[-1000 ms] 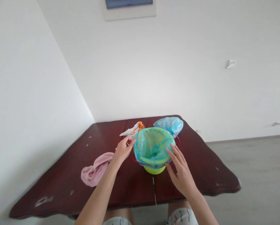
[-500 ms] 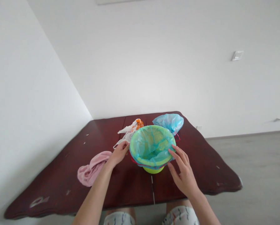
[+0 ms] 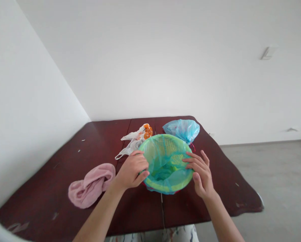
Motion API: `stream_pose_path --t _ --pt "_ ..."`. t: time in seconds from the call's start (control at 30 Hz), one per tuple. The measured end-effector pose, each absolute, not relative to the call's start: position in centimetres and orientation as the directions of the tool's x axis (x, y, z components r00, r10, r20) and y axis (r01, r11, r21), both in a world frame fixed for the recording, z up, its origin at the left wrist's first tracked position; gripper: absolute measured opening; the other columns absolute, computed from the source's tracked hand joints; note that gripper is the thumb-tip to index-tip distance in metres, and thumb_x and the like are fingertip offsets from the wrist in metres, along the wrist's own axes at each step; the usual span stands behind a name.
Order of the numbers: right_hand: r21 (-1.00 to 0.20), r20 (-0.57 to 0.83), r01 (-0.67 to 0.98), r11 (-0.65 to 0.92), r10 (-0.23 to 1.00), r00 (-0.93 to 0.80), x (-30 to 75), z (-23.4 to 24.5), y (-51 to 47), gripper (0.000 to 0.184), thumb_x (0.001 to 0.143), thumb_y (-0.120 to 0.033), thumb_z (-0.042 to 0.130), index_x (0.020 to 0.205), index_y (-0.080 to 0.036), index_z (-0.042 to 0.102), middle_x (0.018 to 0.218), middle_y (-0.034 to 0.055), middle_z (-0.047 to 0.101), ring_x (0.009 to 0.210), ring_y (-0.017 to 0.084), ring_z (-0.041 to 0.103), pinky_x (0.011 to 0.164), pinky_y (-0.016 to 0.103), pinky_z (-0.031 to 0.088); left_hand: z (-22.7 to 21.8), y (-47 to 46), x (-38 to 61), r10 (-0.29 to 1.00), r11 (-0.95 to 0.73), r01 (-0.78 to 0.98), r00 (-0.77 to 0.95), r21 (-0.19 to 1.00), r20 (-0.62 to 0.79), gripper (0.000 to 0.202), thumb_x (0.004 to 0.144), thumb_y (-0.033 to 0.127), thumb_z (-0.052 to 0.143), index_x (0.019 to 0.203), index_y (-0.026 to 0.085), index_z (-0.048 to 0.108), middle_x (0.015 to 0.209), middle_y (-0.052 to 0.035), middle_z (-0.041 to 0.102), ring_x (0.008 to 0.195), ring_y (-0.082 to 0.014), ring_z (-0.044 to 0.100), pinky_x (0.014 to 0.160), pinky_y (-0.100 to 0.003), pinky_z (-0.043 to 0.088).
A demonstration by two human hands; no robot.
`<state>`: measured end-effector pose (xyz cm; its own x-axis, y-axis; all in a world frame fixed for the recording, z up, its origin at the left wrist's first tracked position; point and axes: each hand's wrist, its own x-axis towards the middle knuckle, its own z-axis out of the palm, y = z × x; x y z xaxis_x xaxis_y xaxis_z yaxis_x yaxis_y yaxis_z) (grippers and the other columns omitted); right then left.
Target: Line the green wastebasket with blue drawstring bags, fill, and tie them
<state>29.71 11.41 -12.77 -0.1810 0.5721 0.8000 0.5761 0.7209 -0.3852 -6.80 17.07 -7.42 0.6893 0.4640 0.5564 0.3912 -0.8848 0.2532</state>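
A light green mesh wastebasket (image 3: 182, 184) stands on the table between my hands. Inside it sits a translucent blue-green bag (image 3: 155, 151), folded over the rim and bunched at the bottom. My left hand (image 3: 133, 169) grips the left side of the rim, its thumb pointing toward the opening. My right hand (image 3: 200, 171) holds the right side, fingers laid over the rim onto the bag and thumb outside. A pink cloth (image 3: 91, 186) lies crumpled beside my left forearm. Some red drawstring shows below the front rim.
Behind the wastebasket lies a puffed blue bag (image 3: 182, 130) with a red tie. A white plastic bag (image 3: 133, 144) with orange print is crumpled at back left. The dark red wooden table (image 3: 102, 141) meets white walls at the left and back.
My left hand has come over the left rim, and my right hand has settled on the right rim. The wastebasket's opening tips more toward me, and its base is now hidden. The view has shifted slightly.
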Motion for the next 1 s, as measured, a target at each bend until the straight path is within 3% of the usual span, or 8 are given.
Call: stream_pose_path --t 0.07,0.13,0.27,0.5,0.83,0.93,1.0 --pt "-0.366 0.833 0.552 0.749 0.529 -0.164 29.4 -12.8 12.4 0.039 0.123 -0.039 0.04 0.099 -0.028 0.068 0.094 0.0037 0.079 0.127 0.033 0.082 0.138 0.065 0.032 -8.8 17.6 -6.2 0.445 -0.89 0.395 0.638 0.229 0.628 0.065 0.127 0.055 0.024 0.077 0.027 0.055 0.069 -0.0024 0.064 0.071 -0.0241 0.059 0.105 -0.052 0.053" --pt "-0.357 0.86 0.537 0.764 0.493 -0.13 28.9 -13.0 13.1 0.039 0.122 -0.036 0.04 0.091 -0.027 0.063 0.081 0.0014 0.068 0.113 0.031 0.082 0.128 0.062 0.039 -10.0 17.9 -5.6 0.419 -0.896 0.375 0.544 0.236 0.726 0.062 0.127 0.048 0.025 0.074 0.027 0.049 0.064 -0.0008 0.057 0.067 -0.0229 0.052 0.096 -0.05 0.051" --pt "-0.384 0.891 0.529 0.757 0.454 -0.003 27.7 -13.8 13.7 0.044 0.121 -0.034 0.038 0.082 -0.026 0.057 0.074 0.001 0.06 0.101 0.03 0.08 0.113 0.059 0.043 -11.8 18.2 -4.4 0.412 -0.894 0.331 0.344 0.302 0.844 0.058 0.125 0.044 0.026 0.073 0.027 0.044 0.059 0.0009 0.051 0.061 -0.0221 0.044 0.09 -0.051 0.049" --pt "-0.487 0.867 0.561 0.669 0.45 0.215 25.8 -14.9 13.9 0.056 0.119 -0.048 0.034 0.071 -0.029 0.054 0.068 0.004 0.056 0.09 0.035 0.078 0.096 0.059 0.047 -12.9 18.0 -4.2 0.508 -0.845 0.362 0.311 0.394 0.804 0.06 0.122 0.053 0.021 0.071 0.031 0.041 0.059 -0.0032 0.05 0.063 -0.0268 0.047 0.088 -0.058 0.051" --pt "-0.494 0.868 0.53 0.689 0.425 0.256 25.2 -15.7 14.4 0.054 0.119 -0.047 0.035 0.072 -0.03 0.056 0.07 0.0042 0.061 0.096 0.036 0.081 0.098 0.059 0.049 -12.8 18.0 -3.6 0.577 -0.798 0.411 0.313 0.44 0.754 0.069 0.119 0.065 0.007 0.066 0.033 0.037 0.057 -0.0058 0.049 0.062 -0.0284 0.045 0.087 -0.061 0.051" --pt "-0.505 0.858 0.51 0.696 0.469 0.209 26.0 -14.9 13.7 0.053 0.12 -0.045 0.036 0.074 -0.029 0.057 0.07 0.0036 0.062 0.105 0.037 0.083 0.107 0.061 0.048 -10.4 17.3 -4.7 0.586 -0.803 0.415 0.418 0.427 0.694 0.068 0.12 0.068 0.021 0.067 0.032 0.044 0.06 -0.0057 0.054 0.066 -0.0288 0.051 0.088 -0.059 0.052" --pt "-0.491 0.844 0.518 0.7 0.53 0.083 26.8 -13.2 12.7 0.051 0.121 -0.042 0.035 0.084 -0.028 0.067 0.081 0.0043 0.074 0.118 0.037 0.084 0.122 0.064 0.042 -7.4 16.7 -5.7 0.597 -0.802 0.423 0.559 0.422 0.575 0.063 0.121 0.066 0.033 0.076 0.03 0.06 0.071 -0.0073 0.067 0.076 -0.0304 0.061 0.093 -0.057 0.054"
